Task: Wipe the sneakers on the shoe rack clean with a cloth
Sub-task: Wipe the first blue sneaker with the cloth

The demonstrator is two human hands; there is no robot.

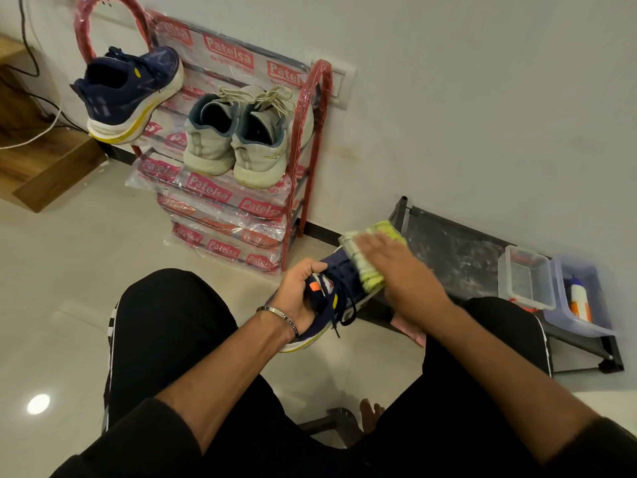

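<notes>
The navy sneaker (327,298) lies between the 2 hands, its long axis running from the heel near the left hand (298,298) up and away to the toe under the right hand (396,267). The left grips the collar; the right, fingers fairly flat, presses the green-and-white cloth (368,260) onto the forefoot. Strokes will likely run along that axis.

White wall (482,98) — glossy tiled floor (69,270)

Glossy floor tiles (86,270), plastic-wrapped shoe rack (220,198), fuzzy cloth (368,257), mesh sneaker (324,305).
</notes>
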